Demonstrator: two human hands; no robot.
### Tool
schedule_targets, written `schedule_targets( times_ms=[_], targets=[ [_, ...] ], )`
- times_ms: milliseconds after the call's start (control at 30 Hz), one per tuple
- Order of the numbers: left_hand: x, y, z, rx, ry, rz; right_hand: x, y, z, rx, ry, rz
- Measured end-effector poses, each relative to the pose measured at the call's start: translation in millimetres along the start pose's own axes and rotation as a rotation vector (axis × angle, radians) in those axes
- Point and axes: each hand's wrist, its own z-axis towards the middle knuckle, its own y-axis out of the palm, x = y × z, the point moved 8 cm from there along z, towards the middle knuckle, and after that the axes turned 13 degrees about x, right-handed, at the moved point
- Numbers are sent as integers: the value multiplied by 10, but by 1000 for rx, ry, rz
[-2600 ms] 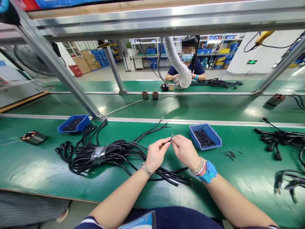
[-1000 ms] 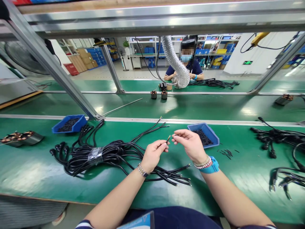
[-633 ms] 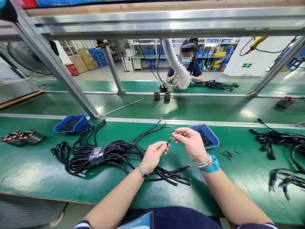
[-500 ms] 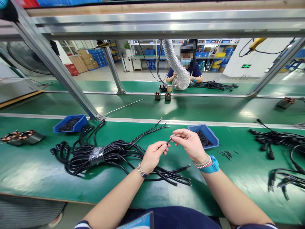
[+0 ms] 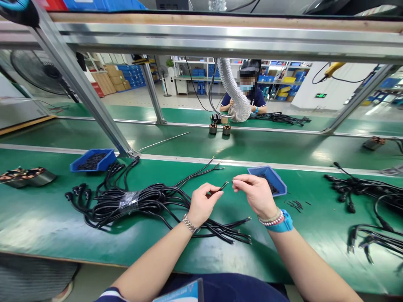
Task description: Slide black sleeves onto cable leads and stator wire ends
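Observation:
My left hand (image 5: 204, 202) pinches a black cable end (image 5: 224, 185), whose thin wire tips stick out past the fingers. Just right of it, my right hand (image 5: 254, 193) is closed at the fingertips on a tiny dark piece too small to make out. Behind the right hand stands a blue bin (image 5: 276, 181) of small black pieces. A bundle of black cables (image 5: 141, 202), wrapped with clear film, lies left of my hands, its stripped ends running beneath my left wrist. Several short black pieces (image 5: 295, 205) lie loose to the right of the bin.
Another blue bin (image 5: 92, 161) stands at the left, near metal motor cores (image 5: 39, 177). More black cables (image 5: 362, 188) lie at the right. A metal post (image 5: 85, 84) slants up at the left. A person (image 5: 248, 92) sits across the bench behind a silver duct (image 5: 231, 88).
My hands have moved apart, the right one slightly rightward and down. Wire tips now show between them. The camera view has shifted a little.

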Motion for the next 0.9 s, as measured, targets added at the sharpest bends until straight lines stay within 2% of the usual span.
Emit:
schedule_targets(
  times_ms=[333, 533, 667, 733, 800, 900],
  targets=[
    [93, -10, -69, -3, 156, 64, 6, 54, -84, -50, 35, -118],
    [287, -32, -170, 85, 423, 238, 128, 155, -219, -60, 82, -38],
    [311, 95, -228, 47, 559, 358, 235, 211, -334, -129, 134, -73],
    [235, 181, -221, -38, 540, 361, 241, 107, -279, -142, 106, -150],
    [132, 220, -215, -134, 493, 372, 180, -145, -113, -74, -20, -324],
    [33, 54, -191, -205, 449, 432, 21, -616, 210, 90, -323, -792]
  ],
)
